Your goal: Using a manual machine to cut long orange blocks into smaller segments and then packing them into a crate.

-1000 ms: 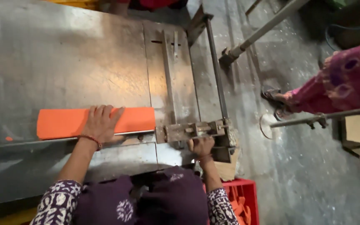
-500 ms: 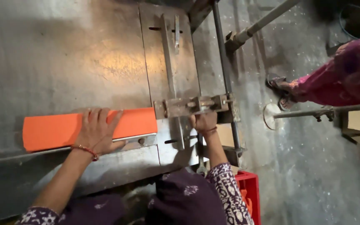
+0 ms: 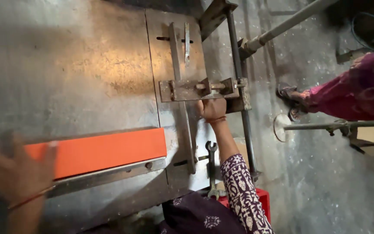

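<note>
Looking straight down at a big scuffed steel table [image 3: 74, 73], and there's a long flat orange sheet [image 3: 104, 151] lying across it, its near edge butted against a metal guide rail [image 3: 109, 173] that runs along the front. The left hand [image 3: 16, 173] is down at the sheet's left end, fingers spread wide and flat, but it's badly motion-blurred so I honestly can't tell if it's pressing on the sheet or just above it; it isn't closed on anything as far as I can see. There's a thin bangle at that wrist. The right hand [image 3: 212, 109] is up by the metal stop block [image 3: 198, 89], a chunky bracket with a bolt through it that sits across a slotted upright bar [image 3: 178, 65] on the right part of the table. That hand's fingers are curled against the underside of the block, touching it; whether it's a full grip is hidden by the back of the hand. A double-ended spanner [image 3: 211, 169] lies on the table edge just below that forearm, beside the patterned sleeve [image 3: 243, 190]. A red crate [image 3: 262, 201] peeks out down by the floor. Over on the right, 1 other person's leg in pink patterned cloth [image 3: 356, 93] with a sandalled foot [image 3: 288, 93] stands on the concrete floor, well apart from the table.
</note>
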